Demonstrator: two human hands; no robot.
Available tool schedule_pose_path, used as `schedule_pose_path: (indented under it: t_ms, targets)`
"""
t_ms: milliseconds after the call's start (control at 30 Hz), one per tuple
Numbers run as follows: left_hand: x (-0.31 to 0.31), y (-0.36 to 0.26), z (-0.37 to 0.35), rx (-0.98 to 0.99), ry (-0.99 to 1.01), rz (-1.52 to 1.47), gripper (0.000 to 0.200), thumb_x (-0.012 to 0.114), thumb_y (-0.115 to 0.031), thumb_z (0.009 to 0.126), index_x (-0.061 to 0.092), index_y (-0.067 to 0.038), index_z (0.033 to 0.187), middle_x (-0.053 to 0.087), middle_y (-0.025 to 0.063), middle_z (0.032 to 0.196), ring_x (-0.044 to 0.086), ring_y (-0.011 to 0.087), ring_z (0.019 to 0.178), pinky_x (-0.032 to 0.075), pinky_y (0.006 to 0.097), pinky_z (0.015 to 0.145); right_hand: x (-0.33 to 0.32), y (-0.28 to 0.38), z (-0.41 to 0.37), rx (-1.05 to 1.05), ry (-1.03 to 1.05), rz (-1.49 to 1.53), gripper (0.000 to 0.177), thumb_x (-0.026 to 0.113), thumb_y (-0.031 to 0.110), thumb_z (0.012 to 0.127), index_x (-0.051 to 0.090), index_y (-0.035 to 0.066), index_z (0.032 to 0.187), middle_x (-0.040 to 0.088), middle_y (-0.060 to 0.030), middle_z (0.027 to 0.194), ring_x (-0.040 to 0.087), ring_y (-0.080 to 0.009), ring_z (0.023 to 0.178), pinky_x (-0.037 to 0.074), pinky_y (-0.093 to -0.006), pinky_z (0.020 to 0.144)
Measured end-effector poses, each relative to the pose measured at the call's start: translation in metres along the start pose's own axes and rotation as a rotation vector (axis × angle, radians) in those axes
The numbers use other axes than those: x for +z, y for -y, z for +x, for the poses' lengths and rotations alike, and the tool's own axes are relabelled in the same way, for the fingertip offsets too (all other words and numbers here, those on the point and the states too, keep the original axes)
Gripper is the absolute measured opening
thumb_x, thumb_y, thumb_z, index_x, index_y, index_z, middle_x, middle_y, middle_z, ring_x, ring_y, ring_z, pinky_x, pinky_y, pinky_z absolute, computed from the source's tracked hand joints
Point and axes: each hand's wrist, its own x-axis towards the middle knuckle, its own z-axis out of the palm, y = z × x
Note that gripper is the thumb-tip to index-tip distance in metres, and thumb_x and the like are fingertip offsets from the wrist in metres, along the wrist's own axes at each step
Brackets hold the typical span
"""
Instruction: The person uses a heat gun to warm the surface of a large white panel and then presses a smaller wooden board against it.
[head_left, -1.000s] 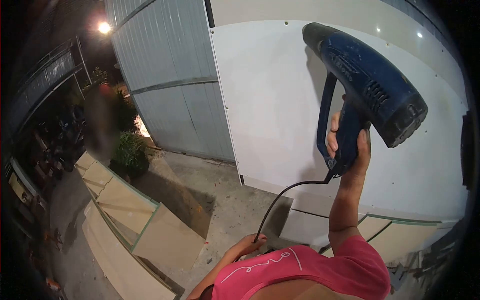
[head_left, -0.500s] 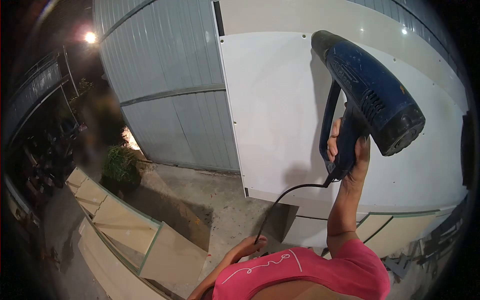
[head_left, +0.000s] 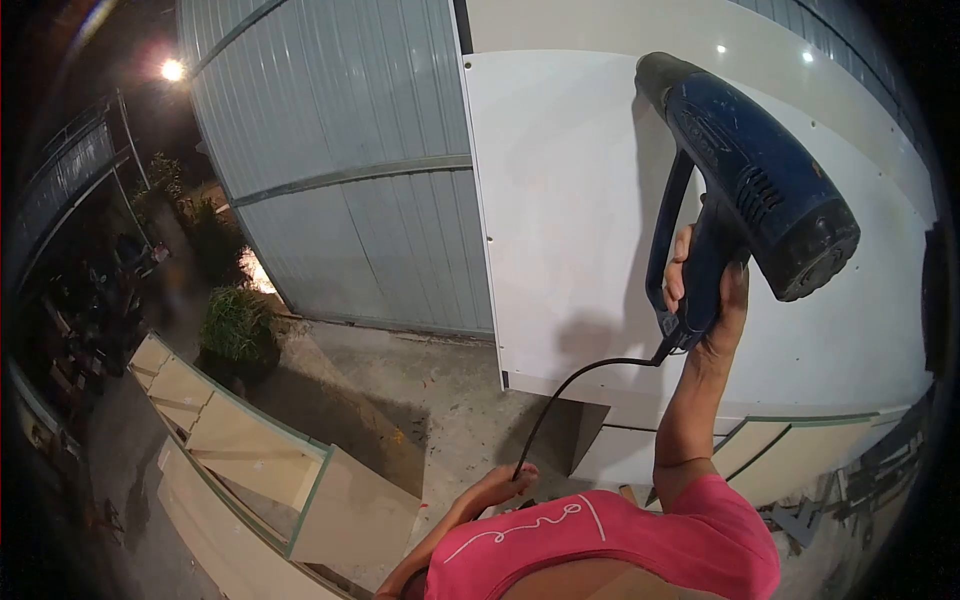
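Note:
A dark blue heat gun [head_left: 745,160] is raised in front of a large white panel [head_left: 560,220], its nozzle pointing to the upper left near the panel's top edge. My right hand [head_left: 715,290] is wrapped round its handle. From the base of the handle a black cord [head_left: 575,375] curves down to my left hand [head_left: 508,485], whose fingers are closed round it, low down near my pink shirt [head_left: 600,535]. Small screw heads or holes dot the white panel.
A grey corrugated metal wall [head_left: 350,170] stands left of the panel. Cream boards with green edges lie as a long frame [head_left: 250,450] at the lower left, and another cream board [head_left: 800,455] is at the lower right. A bush [head_left: 237,323] grows beyond the concrete floor [head_left: 460,420].
The view has shifted slightly, so the wall and the panel's left edge appear further right. The heat gun, still in my right hand, appears slightly further right and its nozzle a little higher.

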Motion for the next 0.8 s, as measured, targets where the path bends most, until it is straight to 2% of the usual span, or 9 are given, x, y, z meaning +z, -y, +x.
schedule_pose_path:
  t_ms: [33, 100, 333, 433, 500, 533, 600, 633, 800]
  targets:
    - [0.000, 0.001, 0.000, 0.000, -0.010, -0.001, 0.038, 0.052, -0.033, 0.089, 0.056, -0.004, 0.112, 0.058, 0.0050, 0.075, 0.053, 0.0136, 0.068, 0.043, 0.0282, 0.062, 0.003, 0.000, 0.001, 0.000, 0.001, -0.001, 0.065, 0.056, 0.039, 0.086, 0.029, -0.006, 0.123, 0.048, -0.0135, 0.085, 0.054, -0.0130, 0.055, 0.049, -0.0205, 0.042]
    - [-0.002, 0.005, 0.001, 0.000, -0.021, -0.001, 0.038, 0.051, -0.034, 0.089, 0.056, -0.004, 0.112, 0.059, 0.0056, 0.076, 0.053, 0.0141, 0.068, 0.043, 0.0286, 0.063, 0.007, -0.001, 0.003, -0.015, -0.051, 0.055, 0.064, 0.067, 0.038, 0.080, 0.036, -0.011, 0.108, 0.050, -0.0158, 0.080, 0.056, -0.0171, 0.052, 0.050, -0.0245, 0.040]
    - [-0.012, 0.005, 0.002, 0.023, -0.027, -0.031, 0.038, 0.050, -0.032, 0.090, 0.056, -0.002, 0.112, 0.059, 0.0074, 0.079, 0.054, 0.0163, 0.070, 0.044, 0.0304, 0.065, 0.014, -0.013, 0.005, -0.040, -0.044, 0.026, 0.066, 0.066, 0.039, 0.080, 0.035, -0.012, 0.109, 0.050, -0.0166, 0.083, 0.056, -0.0174, 0.052, 0.051, -0.0259, 0.040]
    - [-0.015, 0.012, 0.003, 0.027, -0.033, -0.043, 0.037, 0.051, -0.031, 0.090, 0.056, -0.002, 0.111, 0.059, 0.0072, 0.078, 0.054, 0.0162, 0.070, 0.043, 0.0301, 0.064, 0.027, -0.015, 0.005, -0.018, -0.095, -0.027, 0.070, 0.068, 0.048, 0.076, 0.040, -0.010, 0.104, 0.052, -0.0135, 0.075, 0.055, -0.0150, 0.051, 0.049, -0.0231, 0.040]
    - [-0.017, 0.018, 0.002, 0.033, -0.032, -0.048, 0.036, 0.052, -0.031, 0.089, 0.056, -0.002, 0.111, 0.059, 0.0072, 0.078, 0.054, 0.0160, 0.070, 0.043, 0.0297, 0.064, 0.030, -0.019, 0.003, 0.135, -0.001, -0.049, 0.072, 0.069, 0.058, 0.069, 0.047, -0.005, 0.096, 0.052, -0.0080, 0.063, 0.052, -0.0121, 0.048, 0.043, -0.0207, 0.042]
    - [-0.019, 0.021, 0.002, 0.033, -0.044, -0.070, 0.035, 0.052, -0.030, 0.089, 0.056, -0.003, 0.111, 0.059, 0.0070, 0.077, 0.054, 0.0158, 0.069, 0.043, 0.0294, 0.063, 0.030, -0.025, 0.003, 0.137, 0.001, -0.047, 0.072, 0.069, 0.058, 0.069, 0.047, -0.005, 0.096, 0.052, -0.0080, 0.063, 0.052, -0.0121, 0.048, 0.043, -0.0207, 0.042]
    - [-0.021, 0.028, 0.001, 0.031, -0.060, -0.096, 0.034, 0.053, -0.030, 0.089, 0.057, -0.004, 0.111, 0.058, 0.0068, 0.076, 0.054, 0.0156, 0.069, 0.043, 0.0291, 0.062, 0.036, -0.037, 0.005, 0.124, 0.106, 0.022, 0.081, 0.069, 0.048, 0.074, 0.032, -0.005, 0.123, 0.050, -0.0126, 0.084, 0.056, -0.0130, 0.055, 0.048, -0.0207, 0.039]
    - [-0.023, 0.032, 0.000, 0.009, -0.075, -0.087, 0.034, 0.053, -0.030, 0.089, 0.057, -0.005, 0.111, 0.058, 0.0065, 0.076, 0.054, 0.0154, 0.069, 0.043, 0.0289, 0.062, 0.044, -0.039, 0.004, 0.123, 0.063, -0.028, 0.082, 0.072, 0.050, 0.071, 0.035, -0.005, 0.120, 0.051, -0.0120, 0.083, 0.055, -0.0125, 0.054, 0.046, -0.0200, 0.038]
    - [-0.034, 0.032, -0.015, -0.044, -0.118, -0.074, 0.034, 0.054, -0.030, 0.089, 0.057, -0.005, 0.111, 0.059, 0.0067, 0.075, 0.055, 0.0154, 0.068, 0.044, 0.0293, 0.061, 0.067, -0.055, 0.009, 0.185, 0.074, -0.070, 0.075, 0.069, 0.048, 0.074, 0.039, -0.006, 0.116, 0.051, -0.0127, 0.083, 0.055, -0.0124, 0.054, 0.046, -0.0199, 0.038]
